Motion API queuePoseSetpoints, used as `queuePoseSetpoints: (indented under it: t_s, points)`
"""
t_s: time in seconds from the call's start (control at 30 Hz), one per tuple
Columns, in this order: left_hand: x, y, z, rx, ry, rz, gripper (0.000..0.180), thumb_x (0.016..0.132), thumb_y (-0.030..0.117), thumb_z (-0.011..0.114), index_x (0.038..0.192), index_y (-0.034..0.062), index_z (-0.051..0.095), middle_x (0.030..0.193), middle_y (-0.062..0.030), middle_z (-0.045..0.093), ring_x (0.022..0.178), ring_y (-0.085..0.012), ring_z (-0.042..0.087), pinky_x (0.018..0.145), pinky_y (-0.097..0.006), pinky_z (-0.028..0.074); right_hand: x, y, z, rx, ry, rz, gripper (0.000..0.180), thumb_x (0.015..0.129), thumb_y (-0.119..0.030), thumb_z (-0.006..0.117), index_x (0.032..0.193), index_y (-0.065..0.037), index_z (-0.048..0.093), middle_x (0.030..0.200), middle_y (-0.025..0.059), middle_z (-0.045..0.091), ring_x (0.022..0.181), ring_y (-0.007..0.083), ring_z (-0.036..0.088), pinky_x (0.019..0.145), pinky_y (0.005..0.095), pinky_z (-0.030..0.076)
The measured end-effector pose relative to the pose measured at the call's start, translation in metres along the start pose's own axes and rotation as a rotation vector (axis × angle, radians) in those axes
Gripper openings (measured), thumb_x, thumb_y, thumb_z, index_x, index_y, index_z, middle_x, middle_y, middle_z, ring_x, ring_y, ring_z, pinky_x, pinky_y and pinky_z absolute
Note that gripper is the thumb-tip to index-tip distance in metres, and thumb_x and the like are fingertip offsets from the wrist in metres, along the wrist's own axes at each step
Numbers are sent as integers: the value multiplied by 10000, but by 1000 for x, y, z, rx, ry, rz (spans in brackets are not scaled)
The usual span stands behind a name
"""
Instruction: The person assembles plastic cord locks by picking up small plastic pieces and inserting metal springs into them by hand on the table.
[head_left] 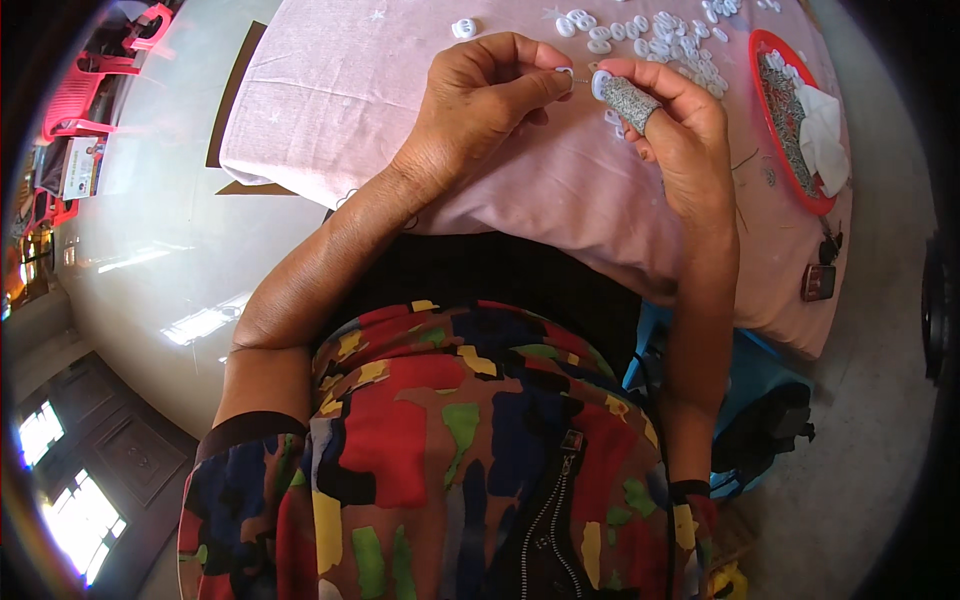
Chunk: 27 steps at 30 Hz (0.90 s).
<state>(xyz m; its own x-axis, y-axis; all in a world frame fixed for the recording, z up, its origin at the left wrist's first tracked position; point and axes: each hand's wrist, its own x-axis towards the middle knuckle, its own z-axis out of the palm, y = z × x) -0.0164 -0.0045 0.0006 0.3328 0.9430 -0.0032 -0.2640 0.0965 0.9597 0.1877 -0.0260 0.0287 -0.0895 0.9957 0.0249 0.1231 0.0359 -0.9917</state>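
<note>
Two hands meet above the pink cloth-covered worktop (420,130). Left hand (480,95) pinches a small white plastic ring (565,72) at thumb and forefinger; right hand (675,110), forefinger in a grey knitted finger sleeve (630,100), pinches another white piece (598,84), held close, likely for joining. Beyond the hands: loose pile of white rings (660,40). Right of it: red round tray (795,120) with grey bits and white cloth (822,135). Far left of worktop: red plastic chair (95,80) and a flat printed leaflet (82,165).
</note>
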Motion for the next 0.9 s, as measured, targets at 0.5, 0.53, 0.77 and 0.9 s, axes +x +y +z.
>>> queuePoseSetpoints:
  t_s: [0.5,0.53,0.77,0.9]
  points:
    - [2,-4,1,65,-2,29,109,910,73,687,1000,14,693,896,-45,702,774,-80,631,692,-221,524,0,1,3,-77,7,-2,217,893,-73,647,1092,-45,728,865,-9,684,666,20,535,571,166,423]
    - [2,-4,0,56,-8,33,111,909,75,688,1002,13,693,899,-46,703,778,-81,634,691,-220,524,0,1,2,-77,6,-1,217,893,-73,647,1092,-45,728,865,-9,684,666,20,535,571,166,423]
    - [3,-6,1,9,-13,6,123,911,77,689,1013,8,693,903,-50,706,783,-83,640,700,-219,531,1,2,4,-55,-17,-28,226,895,-55,630,1102,-43,721,883,-1,690,672,21,544,565,164,423]
    - [3,-8,1,28,-37,14,150,919,86,688,1043,3,693,912,-53,708,784,-85,646,702,-215,534,1,4,3,-36,-23,-54,226,896,-57,631,1104,-39,719,878,-1,689,684,19,548,559,167,421]
